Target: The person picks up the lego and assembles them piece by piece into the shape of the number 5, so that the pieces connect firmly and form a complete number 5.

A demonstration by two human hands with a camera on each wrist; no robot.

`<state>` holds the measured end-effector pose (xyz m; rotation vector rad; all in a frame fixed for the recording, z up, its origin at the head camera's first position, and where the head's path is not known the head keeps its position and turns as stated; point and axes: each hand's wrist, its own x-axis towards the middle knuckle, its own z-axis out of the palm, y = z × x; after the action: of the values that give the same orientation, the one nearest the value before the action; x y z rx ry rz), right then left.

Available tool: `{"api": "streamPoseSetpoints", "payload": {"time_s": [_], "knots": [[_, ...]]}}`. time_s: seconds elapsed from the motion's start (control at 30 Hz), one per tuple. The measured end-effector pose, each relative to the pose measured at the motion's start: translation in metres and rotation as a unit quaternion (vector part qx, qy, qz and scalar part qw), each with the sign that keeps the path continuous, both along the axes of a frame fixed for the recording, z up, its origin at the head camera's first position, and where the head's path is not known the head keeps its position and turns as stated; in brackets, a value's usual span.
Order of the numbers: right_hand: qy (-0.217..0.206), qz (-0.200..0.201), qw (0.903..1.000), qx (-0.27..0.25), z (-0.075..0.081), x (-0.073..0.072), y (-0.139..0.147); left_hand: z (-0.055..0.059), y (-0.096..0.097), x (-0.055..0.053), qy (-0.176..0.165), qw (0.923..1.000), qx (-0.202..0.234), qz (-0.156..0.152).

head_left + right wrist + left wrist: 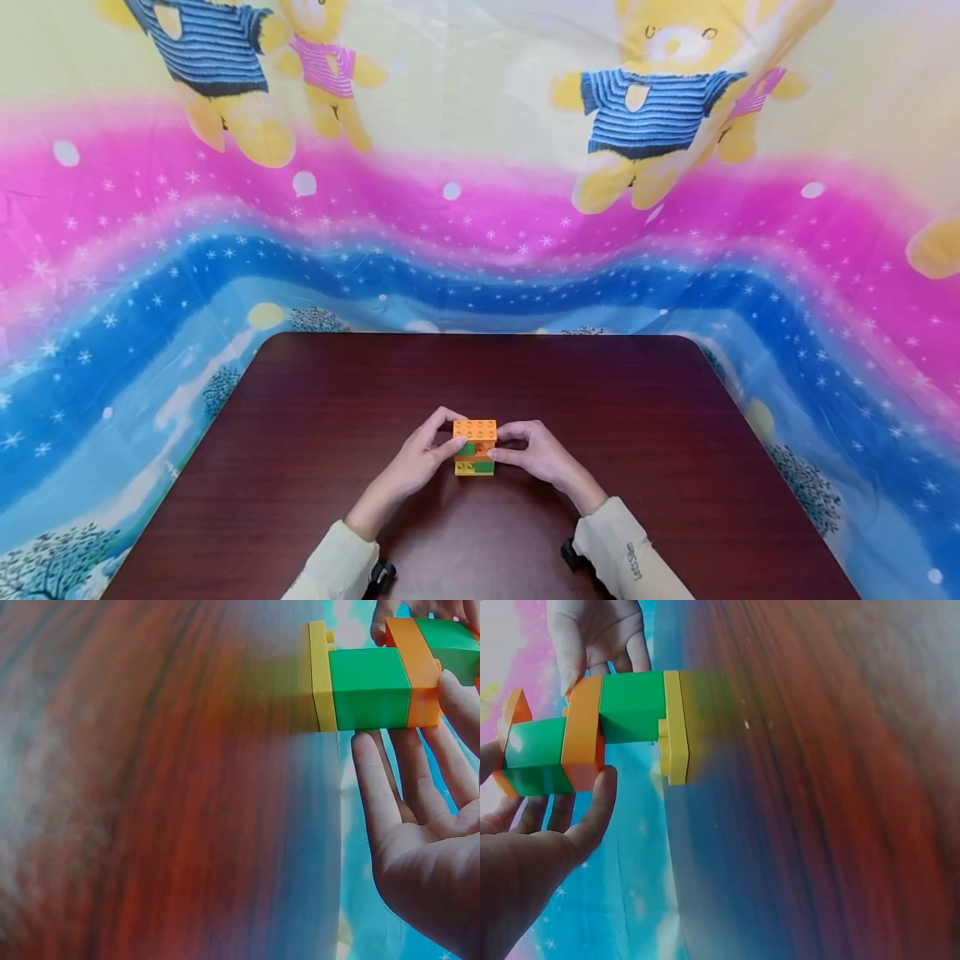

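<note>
A stack of toy building bricks stands upright on the table between both hands. At its base is a thin yellow plate (676,727), with studs showing on the left part. Above that sit a green brick (371,688) on the right, an orange brick (583,735) across the middle, and a second green brick (536,750) on the left. An orange plate (475,427) with studs caps the stack. My left hand (415,460) grips the upper left part, thumb in front and fingers behind. The right hand (547,454) pinches the orange middle brick from the right side.
The dark reddish-brown table (330,392) has rounded far corners and a glossy top. Behind and beside it hangs a colourful cloth (480,217) printed with bears and snowflakes. Dark straps (381,575) show at the light sleeves (337,562).
</note>
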<state>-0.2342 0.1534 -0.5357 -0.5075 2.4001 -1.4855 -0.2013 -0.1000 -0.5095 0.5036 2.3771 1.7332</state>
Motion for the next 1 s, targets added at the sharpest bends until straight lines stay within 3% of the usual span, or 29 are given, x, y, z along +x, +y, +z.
{"api": "streamPoseSetpoints", "payload": {"time_s": [0.37,0.63,1.0], "knots": [[0.005,0.007,0.9999,-0.008,0.0013,0.0006,0.0007,0.0006,0.0030,0.0002,-0.002,0.9999,0.000,0.012],[0.000,0.009,1.0000,0.004,-0.0035,0.0015,0.0018,0.0020,0.0028,0.0038,-0.022,0.9996,-0.007,-0.018],[0.003,0.012,0.9999,0.002,-0.0030,-0.0015,0.0012,0.0034,0.0016,0.0016,-0.022,0.9993,-0.019,-0.022]]}}
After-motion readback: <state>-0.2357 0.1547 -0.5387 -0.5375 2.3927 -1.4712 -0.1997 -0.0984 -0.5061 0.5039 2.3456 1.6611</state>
